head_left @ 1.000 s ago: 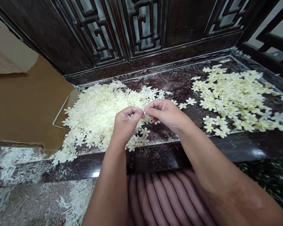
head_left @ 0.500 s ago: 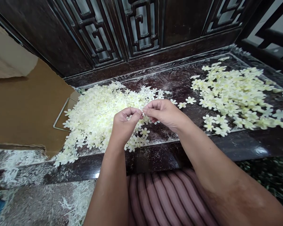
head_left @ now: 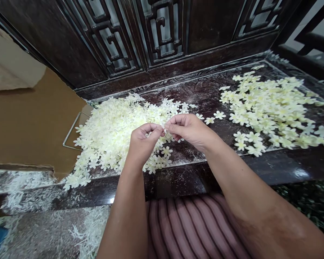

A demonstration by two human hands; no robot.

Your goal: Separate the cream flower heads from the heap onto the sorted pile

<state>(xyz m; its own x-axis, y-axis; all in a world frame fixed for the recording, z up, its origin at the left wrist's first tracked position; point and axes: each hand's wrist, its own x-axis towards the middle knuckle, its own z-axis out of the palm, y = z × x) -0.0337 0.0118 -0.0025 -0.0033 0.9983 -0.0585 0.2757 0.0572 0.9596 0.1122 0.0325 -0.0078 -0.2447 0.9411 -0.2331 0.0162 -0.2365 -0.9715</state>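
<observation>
Both of my hands meet in a pinch over the right side of a large heap of pale yellow-white artificial flowers (head_left: 113, 133). On my left hand (head_left: 144, 138) the thumb presses against the curled forefinger. My right hand (head_left: 186, 129) pinches in the same way, its fingertips almost touching the left ones. Whatever sits between the fingertips is too small to tell from the white petals behind. A few single flowers (head_left: 219, 115) lie just right of my right hand. Farther right spreads a second, looser pile of the same flowers (head_left: 267, 108).
The flowers lie on a dark carved wooden bench (head_left: 199, 91) with a latticed backrest (head_left: 162, 32). A cardboard sheet (head_left: 24, 129) stands at the left, with a bent metal wire handle (head_left: 70, 131) beside the heap. White shreds (head_left: 89, 230) litter the floor and the bench's front edge.
The whole view has shifted very slightly to the right. My hands keep the same pinch, and the flower piles look unchanged.
</observation>
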